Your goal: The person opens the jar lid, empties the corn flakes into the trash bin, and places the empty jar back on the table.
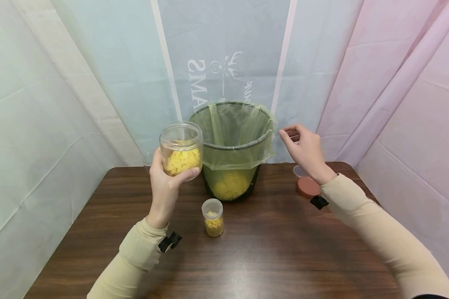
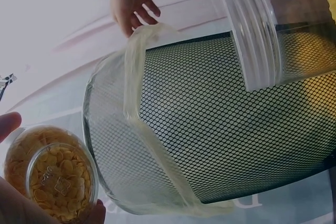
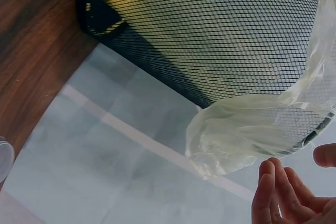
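My left hand (image 1: 164,187) grips a clear wide-mouthed jar (image 1: 182,160) partly filled with yellow flakes, raised beside the left rim of the bin. The left wrist view shows the base of this jar (image 2: 60,179), with flakes visible through it. A black mesh bin (image 1: 230,182), lined with a thin yellowish bag (image 1: 239,158), stands at the table's back. My right hand (image 1: 306,149) hovers by the bin's right rim, fingers loosely bent and nothing in them. In the right wrist view its fingertips (image 3: 270,169) are close to the bag's folded edge.
A smaller clear jar (image 1: 213,220) with yellow bits stands on the wooden table (image 1: 269,249) in front of the bin. At the back right lie a reddish lid (image 1: 308,187) and a clear lid (image 1: 300,171). Cloth walls (image 1: 127,50) enclose the table's back and sides.
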Available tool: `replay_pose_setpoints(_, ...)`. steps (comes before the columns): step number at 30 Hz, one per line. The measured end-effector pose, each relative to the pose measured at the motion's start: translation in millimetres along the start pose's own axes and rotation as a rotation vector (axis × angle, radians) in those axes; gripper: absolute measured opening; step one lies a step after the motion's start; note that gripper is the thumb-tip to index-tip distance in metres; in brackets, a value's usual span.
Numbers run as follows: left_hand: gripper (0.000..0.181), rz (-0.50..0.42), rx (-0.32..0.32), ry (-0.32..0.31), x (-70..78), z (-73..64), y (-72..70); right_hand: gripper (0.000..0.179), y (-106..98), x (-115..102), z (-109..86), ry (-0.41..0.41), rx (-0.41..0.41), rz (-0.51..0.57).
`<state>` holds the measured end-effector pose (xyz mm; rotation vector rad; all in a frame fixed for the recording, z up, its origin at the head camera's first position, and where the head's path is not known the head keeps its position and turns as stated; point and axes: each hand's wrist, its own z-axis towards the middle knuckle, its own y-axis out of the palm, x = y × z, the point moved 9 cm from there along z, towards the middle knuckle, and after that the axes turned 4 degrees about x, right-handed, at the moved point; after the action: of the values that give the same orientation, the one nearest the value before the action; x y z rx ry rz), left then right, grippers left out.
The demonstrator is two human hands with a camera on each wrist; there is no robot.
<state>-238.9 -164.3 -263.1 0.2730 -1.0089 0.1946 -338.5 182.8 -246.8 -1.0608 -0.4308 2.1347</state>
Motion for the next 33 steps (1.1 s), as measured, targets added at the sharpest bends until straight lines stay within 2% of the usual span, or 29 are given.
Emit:
replay_pose_setpoints(7,0.068,0.029,0.010,0.010,1.8,6.1,0.0,0.042,7,-9,11.2,0.024,-0.022,0.030)
replay_pose_setpoints(20,0.072,0.048,-0.021,0.026,4.5,19.7,3.8,0.057,18,-12,23.2,0.107,-0.085,-0.029)
replay_pose_setpoints(26,0.071,0.072,-0.036,0.037,7.3,27.4,5.4,0.048,21,-15,26.5,0.121,-0.114,0.018)
replay_pose_setpoints(33,0.072,0.082,-0.051,0.038,9.1,30.3,7.2,0.041,23,-18,29.2,0.115,-0.094,0.031)
